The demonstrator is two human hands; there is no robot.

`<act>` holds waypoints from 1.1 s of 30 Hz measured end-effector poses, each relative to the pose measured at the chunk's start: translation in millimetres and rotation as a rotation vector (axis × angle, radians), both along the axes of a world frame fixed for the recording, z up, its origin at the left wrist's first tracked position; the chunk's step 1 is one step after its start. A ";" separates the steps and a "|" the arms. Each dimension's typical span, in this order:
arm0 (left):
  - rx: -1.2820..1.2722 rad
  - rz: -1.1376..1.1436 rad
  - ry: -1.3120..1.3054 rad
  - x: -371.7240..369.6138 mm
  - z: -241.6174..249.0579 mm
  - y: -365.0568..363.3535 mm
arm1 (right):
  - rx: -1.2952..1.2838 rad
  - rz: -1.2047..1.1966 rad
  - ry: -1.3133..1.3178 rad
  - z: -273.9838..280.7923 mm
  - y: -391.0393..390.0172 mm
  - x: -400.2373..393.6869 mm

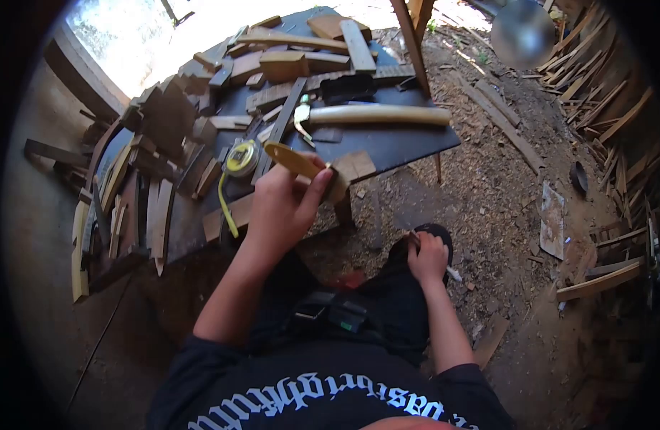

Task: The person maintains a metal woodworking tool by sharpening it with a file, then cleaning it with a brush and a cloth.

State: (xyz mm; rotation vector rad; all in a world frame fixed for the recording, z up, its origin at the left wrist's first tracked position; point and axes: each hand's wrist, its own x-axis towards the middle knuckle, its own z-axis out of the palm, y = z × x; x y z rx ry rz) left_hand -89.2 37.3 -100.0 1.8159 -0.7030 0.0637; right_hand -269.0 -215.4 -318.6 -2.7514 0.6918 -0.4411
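My left hand (282, 209) is raised at the near edge of the dark tabletop (408, 136), closed on a flat yellow-brown piece (292, 159) with a rounded end. Its lower part is partly covered by my fingers. Resting by my right knee, my right hand (428, 258) is closed round a slim pen-like stick (454, 274) whose white end sticks out. Just beyond my left hand lies a claw hammer (376, 115) with a pale wooden handle. A yellow tape measure (242, 158) sits to its left, its yellow strap hanging toward me.
Many wood offcuts (283, 66) are heaped over the back and left of the table. A wooden block (353, 166) lies at its near edge. Shavings (480, 215) cover the floor, and wood strips (623, 143) are piled on the right.
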 end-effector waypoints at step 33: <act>0.307 -0.119 -0.045 44.6 7.9 -46.4 | -0.032 0.011 -0.019 1.7 2.5 2.4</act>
